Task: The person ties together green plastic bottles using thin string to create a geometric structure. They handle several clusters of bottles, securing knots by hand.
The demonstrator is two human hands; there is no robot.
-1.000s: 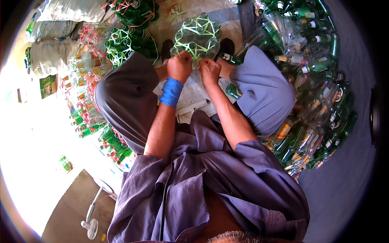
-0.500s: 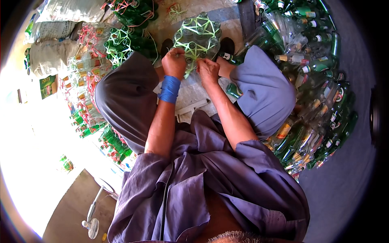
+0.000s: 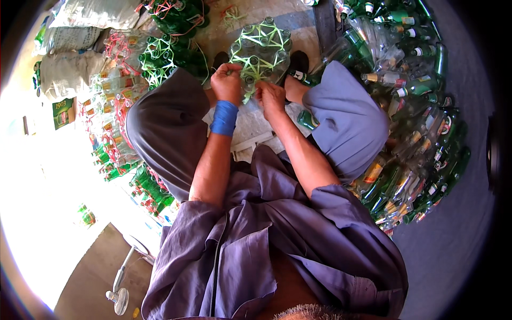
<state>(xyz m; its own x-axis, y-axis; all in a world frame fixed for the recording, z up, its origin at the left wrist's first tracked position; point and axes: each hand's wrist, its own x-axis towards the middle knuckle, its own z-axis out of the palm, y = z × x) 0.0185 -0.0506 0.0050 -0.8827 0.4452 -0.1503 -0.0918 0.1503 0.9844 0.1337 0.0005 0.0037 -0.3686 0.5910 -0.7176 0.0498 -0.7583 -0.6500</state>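
Note:
A bundle of clear glass bottles (image 3: 260, 55) stands between my feet, necks up, laced together with pale green plastic twine (image 3: 255, 74). At the near left of the bundle, my left hand (image 3: 226, 85) is closed in a pinch on the twine, with a blue wrap (image 3: 224, 118) round its wrist. My right hand (image 3: 271, 98) pinches the twine at the near right side. Between the hands a knot and short loose ends of twine show. The exact grip of the fingertips is too small to make out.
Bundled green bottles (image 3: 158, 56) stand to the left, with more red-tied bundles (image 3: 118, 101) beyond my knee. Loose bottles (image 3: 410, 106) are piled at the right. Filled white sacks (image 3: 72, 66) lie far left; a fan (image 3: 120, 298) stands lower left.
Both hands have shifted slightly to the left, and the right has also come a little nearer to me. The bundle stays in place, with its twine still in my fingers.

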